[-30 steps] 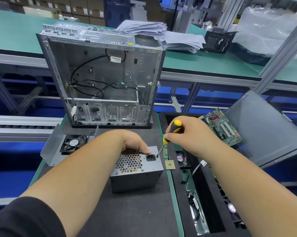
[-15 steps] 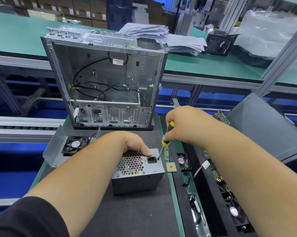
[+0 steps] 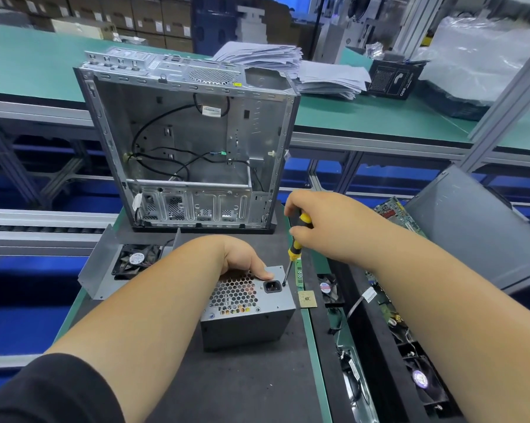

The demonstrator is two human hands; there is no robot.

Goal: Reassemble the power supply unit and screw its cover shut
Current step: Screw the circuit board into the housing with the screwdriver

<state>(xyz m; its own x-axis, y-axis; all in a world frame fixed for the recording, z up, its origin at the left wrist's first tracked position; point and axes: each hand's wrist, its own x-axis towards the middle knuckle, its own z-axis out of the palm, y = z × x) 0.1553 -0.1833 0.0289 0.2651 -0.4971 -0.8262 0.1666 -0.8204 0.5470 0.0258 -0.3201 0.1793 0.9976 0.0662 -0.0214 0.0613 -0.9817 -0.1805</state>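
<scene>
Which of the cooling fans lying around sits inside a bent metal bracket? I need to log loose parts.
The black fan left of the power supply unit, nested in the grey sheet-metal bracket. The other fans lie in the black tray on the right, without brackets.

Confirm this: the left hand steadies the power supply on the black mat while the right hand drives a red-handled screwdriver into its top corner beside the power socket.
Wrong in one detail: the screwdriver handle is yellow and black, not red, as the head view shows. The left hand does steady the power supply on the black mat, and the right hand holds the tip beside the power socket.
</scene>
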